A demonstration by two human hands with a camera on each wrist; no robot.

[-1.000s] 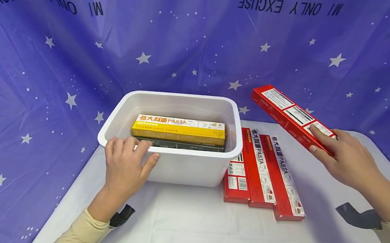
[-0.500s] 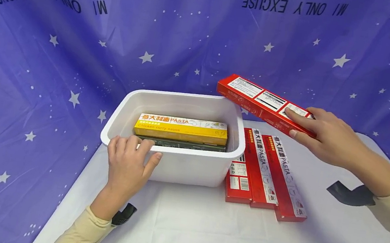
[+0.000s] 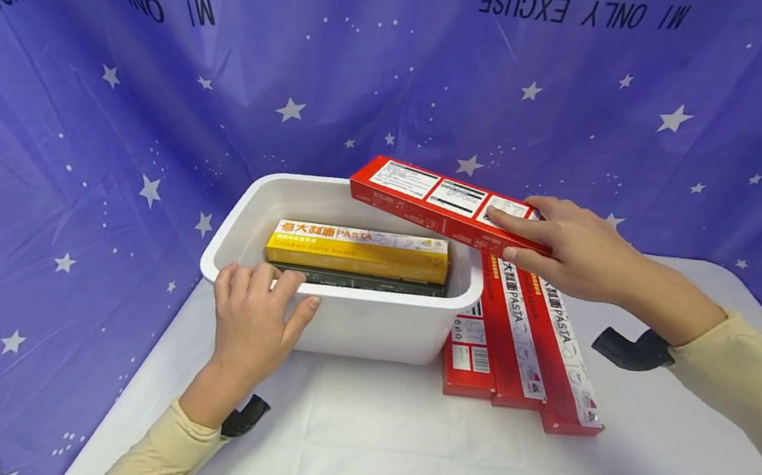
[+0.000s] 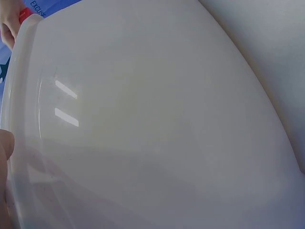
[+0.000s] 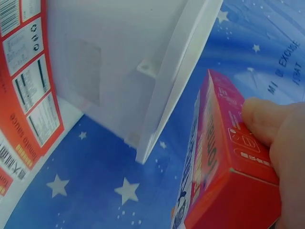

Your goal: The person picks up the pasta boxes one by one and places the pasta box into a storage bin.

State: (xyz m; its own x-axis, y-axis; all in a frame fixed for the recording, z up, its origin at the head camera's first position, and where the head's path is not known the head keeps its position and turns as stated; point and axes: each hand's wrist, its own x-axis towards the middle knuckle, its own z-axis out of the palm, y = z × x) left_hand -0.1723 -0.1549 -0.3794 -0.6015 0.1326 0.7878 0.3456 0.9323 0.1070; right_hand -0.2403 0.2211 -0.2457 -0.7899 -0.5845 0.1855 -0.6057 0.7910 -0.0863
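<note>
Bin [image 3: 374,331], white, near rim gripped by left hand [image 3: 256,317], yellow box [image 3: 358,255] and dark green box [image 3: 374,282] seemingly already packed; red box [image 3: 424,199], pinched in right hand [image 3: 575,246], raised at its right end; three red boxes [image 3: 524,353] on table [image 3: 357,447], apparently remaining.

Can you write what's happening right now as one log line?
Left hand: grips white bin; right hand: holds red pasta box, raised; inside bin: yellow box, dark box; on table: three red boxes

Purple curtain [image 3: 394,51] is hanging behind and at left, showing white stars [image 3: 675,118] and upside-down black lettering [image 3: 536,6]; white cloth-covered bench [image 3: 393,453] is standing before it.
</note>
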